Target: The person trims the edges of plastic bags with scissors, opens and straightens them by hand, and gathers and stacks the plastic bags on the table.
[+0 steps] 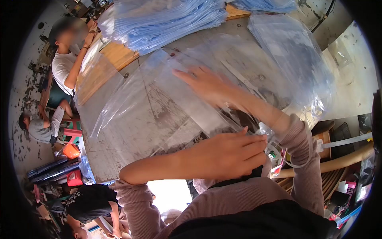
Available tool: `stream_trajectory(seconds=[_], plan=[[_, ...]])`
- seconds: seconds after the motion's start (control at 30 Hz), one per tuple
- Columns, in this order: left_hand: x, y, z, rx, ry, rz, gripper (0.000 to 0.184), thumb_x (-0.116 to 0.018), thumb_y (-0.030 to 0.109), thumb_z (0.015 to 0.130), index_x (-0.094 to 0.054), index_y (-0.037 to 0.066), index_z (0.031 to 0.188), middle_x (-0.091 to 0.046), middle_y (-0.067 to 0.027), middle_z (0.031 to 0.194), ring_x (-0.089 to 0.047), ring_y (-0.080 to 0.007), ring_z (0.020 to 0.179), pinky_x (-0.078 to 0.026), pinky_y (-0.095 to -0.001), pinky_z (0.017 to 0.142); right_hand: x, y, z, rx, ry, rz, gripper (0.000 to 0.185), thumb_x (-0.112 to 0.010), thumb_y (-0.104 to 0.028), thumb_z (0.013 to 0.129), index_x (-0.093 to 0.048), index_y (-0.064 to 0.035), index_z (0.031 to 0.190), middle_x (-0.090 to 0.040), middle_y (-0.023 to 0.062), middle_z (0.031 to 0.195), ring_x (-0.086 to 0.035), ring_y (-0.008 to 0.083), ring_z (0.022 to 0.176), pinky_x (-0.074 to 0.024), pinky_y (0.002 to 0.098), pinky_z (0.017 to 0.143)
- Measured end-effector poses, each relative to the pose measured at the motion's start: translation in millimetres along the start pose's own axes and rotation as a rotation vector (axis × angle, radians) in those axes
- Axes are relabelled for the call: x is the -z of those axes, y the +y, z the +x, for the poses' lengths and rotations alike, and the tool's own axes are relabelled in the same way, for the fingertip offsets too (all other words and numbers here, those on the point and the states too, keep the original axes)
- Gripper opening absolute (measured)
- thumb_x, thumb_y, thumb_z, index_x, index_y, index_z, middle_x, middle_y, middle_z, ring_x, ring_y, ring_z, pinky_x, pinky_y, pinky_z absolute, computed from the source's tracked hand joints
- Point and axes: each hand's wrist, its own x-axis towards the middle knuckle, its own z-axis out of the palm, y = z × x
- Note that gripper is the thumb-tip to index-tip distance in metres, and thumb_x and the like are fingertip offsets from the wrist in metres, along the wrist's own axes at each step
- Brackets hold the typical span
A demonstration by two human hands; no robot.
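Thin clear plastic sheets (163, 111) lie overlapping on the worn grey table. My right hand (203, 85) is spread over them near the middle, palm down, slightly blurred, its fingers apart. Closer to my body, my left hand (234, 154) is bent inward, with its fingers together and the thumb raised at the near edge of the plastic. Those fingertips close on a clear sheet edge, partly hidden by the hand. A long pale strip (242, 77) shows through or on the plastic beyond my right wrist.
Thick stacks of bluish plastic (171, 24) cover the far side, with another pile (292, 55) at the far right. A wooden board (117, 55) lies far left. One person (63, 65) sits there; others are lower left. A hose (330, 161) runs at the right.
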Motion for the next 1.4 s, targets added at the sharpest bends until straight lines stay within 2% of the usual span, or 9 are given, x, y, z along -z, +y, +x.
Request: stream_trajectory(seconds=[0.2, 0.27, 0.47, 0.67, 0.77, 0.83, 0.9, 1.1, 1.4], plan=[[5, -6, -1, 0.036, 0.009, 0.011, 0.014, -0.064, 0.014, 0.076, -0.053, 0.004, 0.075, -0.063, -0.0112, 0.106, -0.061, -0.0236, 0.105, -0.055, -0.0356, 0.083, -16, -12, 47, 0.019, 0.101, 0.153, 0.046, -0.047, -0.025, 0.093, -0.037, -0.0099, 0.135, -0.039, 0.0247, 0.129, -0.047, 0.0361, 0.114, -0.0435, 0.0459, 0.089], [5, -5, -1, -0.07, 0.058, 0.121, 0.016, -0.064, 0.012, 0.075, -0.053, 0.003, 0.07, -0.065, -0.0131, 0.102, -0.063, -0.0255, 0.1, -0.055, -0.0379, 0.083, -21, -12, 63, -0.092, 0.224, -0.05, 0.052, -0.052, -0.036, 0.09, -0.043, 0.0012, 0.124, -0.048, 0.0258, 0.117, -0.058, 0.0359, 0.097, -0.05, 0.0456, 0.075], [11, -4, -7, 0.006, 0.155, -0.106, 0.018, -0.065, 0.009, 0.077, -0.053, 0.002, 0.065, -0.066, -0.0156, 0.1, -0.065, -0.0258, 0.097, -0.051, -0.0455, 0.09, -22, -17, 85, -0.138, 0.356, -0.185, 0.053, -0.06, -0.044, 0.082, -0.052, 0.0035, 0.103, -0.058, 0.0174, 0.086, -0.061, 0.0345, 0.066, -0.0507, 0.0458, 0.058], [49, -15, -31, 0.096, 0.13, -0.049, 0.025, -0.068, 0.026, 0.078, -0.057, 0.004, 0.071, -0.066, -0.0157, 0.094, -0.066, -0.0259, 0.089, -0.045, -0.0461, 0.092, -32, 3, 75, -0.025, 0.478, 0.111, 0.025, -0.065, -0.029, 0.079, -0.059, -0.0084, 0.092, -0.061, 0.0077, 0.095, -0.06, 0.0284, 0.085, -0.0495, 0.041, 0.071], [60, -59, -80, 0.463, 0.892, -0.034, 0.042, -0.045, 0.043, 0.093, -0.055, 0.002, 0.091, -0.065, -0.0153, 0.094, -0.063, -0.0279, 0.089, -0.042, -0.0393, 0.088, -32, -2, 75, -0.052, 0.48, 0.07, 0.019, -0.064, -0.022, 0.08, -0.059, -0.0124, 0.095, -0.06, 0.0043, 0.096, -0.056, 0.0263, 0.096, -0.0467, 0.0399, 0.079], [69, -100, -114, 0.539, 1.095, 0.096, 0.038, -0.035, 0.033, 0.098, -0.053, 0.001, 0.096, -0.062, -0.0133, 0.096, -0.06, -0.0255, 0.096, -0.041, -0.0382, 0.088, -33, -2, 76, -0.041, 0.474, 0.1, 0.022, -0.063, -0.021, 0.08, -0.058, -0.0117, 0.099, -0.059, 0.0055, 0.099, -0.055, 0.0269, 0.099, -0.0462, 0.0406, 0.08], [69, -119, -133, 1.062, 1.45, -0.386, 0.026, -0.038, 0.021, 0.095, -0.054, 0.001, 0.098, -0.06, -0.0106, 0.098, -0.058, -0.0231, 0.101, -0.042, -0.0366, 0.089, -34, -1, 76, -0.015, 0.457, 0.133, 0.025, -0.063, -0.019, 0.08, -0.057, -0.011, 0.103, -0.058, 0.0068, 0.102, -0.053, 0.0276, 0.102, -0.0457, 0.0414, 0.082], [50, -131, -136, 1.113, 0.716, -0.217, 0.029, -0.047, 0.006, 0.09, -0.055, -0.002, 0.116, -0.061, -0.0099, 0.109, -0.055, -0.0168, 0.106, -0.039, -0.0285, 0.093, -33, 2, 76, -0.003, 0.423, 0.188, 0.04, -0.062, -0.015, 0.079, -0.05, -0.0117, 0.117, -0.053, 0.0128, 0.117, -0.052, 0.032, 0.106, -0.0486, 0.0449, 0.081], [47, -126, -131, 1.025, 0.779, -0.3, 0.033, -0.051, 0.004, 0.089, -0.053, -0.003, 0.121, -0.056, -0.0098, 0.119, -0.052, -0.016, 0.11, -0.038, -0.0278, 0.094, -28, -6, 71, -0.03, 0.374, 0.126, 0.048, -0.062, -0.016, 0.078, -0.047, -0.0135, 0.123, -0.049, 0.017, 0.117, -0.054, 0.0338, 0.103, -0.0502, 0.0447, 0.078]])
